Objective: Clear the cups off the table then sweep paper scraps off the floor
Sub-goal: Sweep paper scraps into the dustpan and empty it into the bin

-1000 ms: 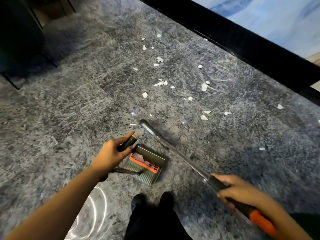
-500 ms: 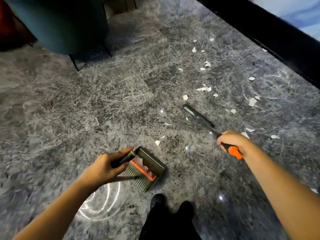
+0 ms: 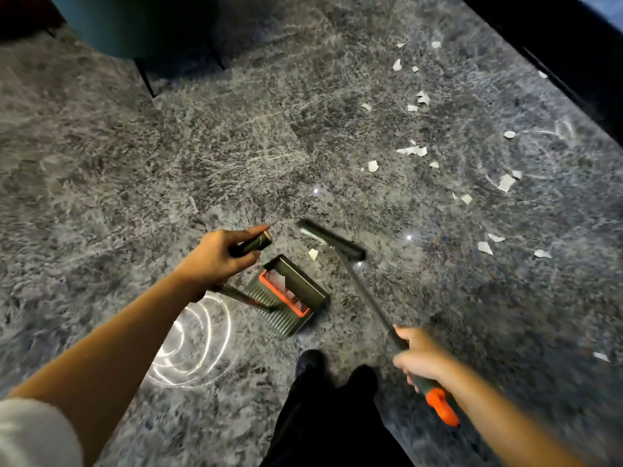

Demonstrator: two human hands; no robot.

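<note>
White paper scraps (image 3: 412, 150) lie scattered over the grey speckled floor (image 3: 168, 163), mostly to the upper right. My left hand (image 3: 215, 261) grips the dark top of the dustpan handle (image 3: 252, 245). The grey dustpan (image 3: 290, 294) with its orange comb stands on the floor right below that hand. My right hand (image 3: 421, 358) grips the broom shaft (image 3: 365, 298) above its orange end. The dark broom head (image 3: 332, 239) rests on the floor just beyond the dustpan, with one scrap (image 3: 313, 254) between them.
A teal rounded seat (image 3: 135, 21) on dark legs stands at the upper left. A black baseboard or ledge (image 3: 553, 45) runs along the upper right. My dark shoes and trousers (image 3: 333, 399) are at the bottom centre. Ceiling light glares on the floor by my left arm.
My right hand has pulled back toward me and slid along the shaft. The broom head swept in close to the dustpan, bringing a scrap with it. My left hand kept hold of the dustpan handle.
</note>
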